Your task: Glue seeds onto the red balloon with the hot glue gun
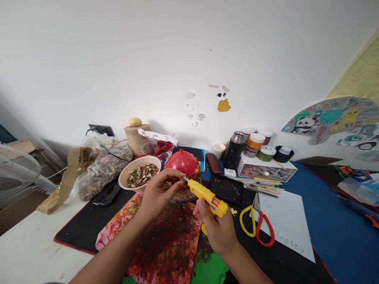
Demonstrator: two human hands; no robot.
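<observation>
R hand (217,228) wrapped round the yellow glue gun (204,193), nozzle angled up-left, right by the L hand's fingertips! L hand (156,195): thumb & index close together, can't tell if anything small's btwn them. Red balloon (181,161) sits just beyond both hands, darker bits round its lower part. Bowl (122,179) w/ chopped bits, just beyond L hand, to its left. Scissors (259,221) lie right of R hand; blotchy red sheet (162,248) below, btwn the forearms.
</observation>
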